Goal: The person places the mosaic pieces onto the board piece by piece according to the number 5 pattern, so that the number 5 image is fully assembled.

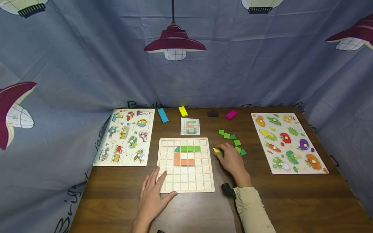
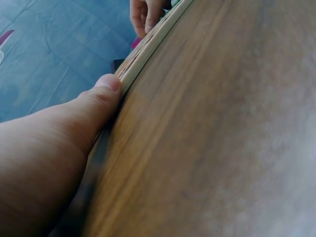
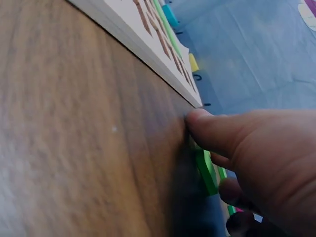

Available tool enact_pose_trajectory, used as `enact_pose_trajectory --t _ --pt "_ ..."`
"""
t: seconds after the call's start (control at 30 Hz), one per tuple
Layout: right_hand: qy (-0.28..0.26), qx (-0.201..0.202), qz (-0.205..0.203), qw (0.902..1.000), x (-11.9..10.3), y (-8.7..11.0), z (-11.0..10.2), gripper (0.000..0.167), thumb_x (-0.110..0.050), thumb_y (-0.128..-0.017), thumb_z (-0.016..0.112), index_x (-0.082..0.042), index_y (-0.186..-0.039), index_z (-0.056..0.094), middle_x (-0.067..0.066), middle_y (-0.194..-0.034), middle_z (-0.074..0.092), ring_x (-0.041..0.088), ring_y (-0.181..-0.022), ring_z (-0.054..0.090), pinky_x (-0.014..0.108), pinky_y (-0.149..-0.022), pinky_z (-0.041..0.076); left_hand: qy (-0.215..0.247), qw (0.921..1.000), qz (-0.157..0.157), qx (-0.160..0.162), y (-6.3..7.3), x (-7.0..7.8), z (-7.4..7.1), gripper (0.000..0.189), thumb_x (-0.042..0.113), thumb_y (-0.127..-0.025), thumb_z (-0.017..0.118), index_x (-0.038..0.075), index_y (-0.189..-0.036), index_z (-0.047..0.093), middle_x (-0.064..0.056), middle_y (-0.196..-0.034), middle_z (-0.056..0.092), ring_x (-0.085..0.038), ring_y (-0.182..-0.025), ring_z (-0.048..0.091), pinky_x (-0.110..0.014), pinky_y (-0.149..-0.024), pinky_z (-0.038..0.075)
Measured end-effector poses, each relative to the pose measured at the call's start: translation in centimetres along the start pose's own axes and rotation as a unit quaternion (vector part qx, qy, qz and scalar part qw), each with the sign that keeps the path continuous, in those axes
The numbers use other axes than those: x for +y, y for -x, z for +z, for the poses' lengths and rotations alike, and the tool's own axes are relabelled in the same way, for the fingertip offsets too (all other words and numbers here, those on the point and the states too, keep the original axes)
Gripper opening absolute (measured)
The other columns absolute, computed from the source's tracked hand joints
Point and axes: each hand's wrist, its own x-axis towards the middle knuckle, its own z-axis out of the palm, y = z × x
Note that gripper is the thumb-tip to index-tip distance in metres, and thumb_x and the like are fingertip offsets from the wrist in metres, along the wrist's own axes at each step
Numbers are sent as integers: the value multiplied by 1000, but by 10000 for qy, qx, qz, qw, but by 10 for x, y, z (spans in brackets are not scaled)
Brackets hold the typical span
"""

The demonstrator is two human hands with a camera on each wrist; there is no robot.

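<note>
My left hand (image 1: pixel 152 195) rests at the lower-left corner of a wooden grid board (image 1: pixel 184 187), fingers spread along its left edge and thumb at its front edge. The board holds a row of green tiles (image 1: pixel 190 148) with a rounded one at its left end, and several orange tiles (image 1: pixel 184 162) below. Right of the board, my right hand (image 1: pixel 231 160) pinches a small yellowish tile (image 1: pixel 216 150) between thumb and fingertips, low over the table. A green tile (image 3: pixel 206 172) shows beneath this hand in the right wrist view; the fingers partly hide both.
Loose green tiles (image 1: pixel 237 142) lie beyond my right hand. A pattern card (image 1: pixel 190 132) lies behind the board. Blue (image 1: pixel 163 115), yellow (image 1: pixel 183 111), dark (image 1: pixel 213 113) and magenta blocks (image 1: pixel 231 114) line the back. Picture puzzles stand left (image 1: pixel 128 161) and right (image 1: pixel 294 171).
</note>
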Motion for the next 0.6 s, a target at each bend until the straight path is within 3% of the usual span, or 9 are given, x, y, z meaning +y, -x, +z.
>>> enact_pose_trajectory --t 0.27,0.6 --pt "-129 -102 -84 9998 -3 -4 2 43 -23 -94 75 -12 -134 67 13 -129 67 36 -116 67 55 -94 57 47 10000 -21 12 0 0 -1 88 68 -77 76 22 -149 53 -8 -167 32 -28 -152 37 -47 -126 17" --pt "-73 103 -129 9998 -4 -8 8 35 -23 -95 74 -11 -127 70 12 -122 70 34 -110 69 52 -90 58 54 10000 5 -3 1 0 -2 88 68 -78 75 21 -150 52 -9 -167 32 -29 -152 36 -48 -126 17"
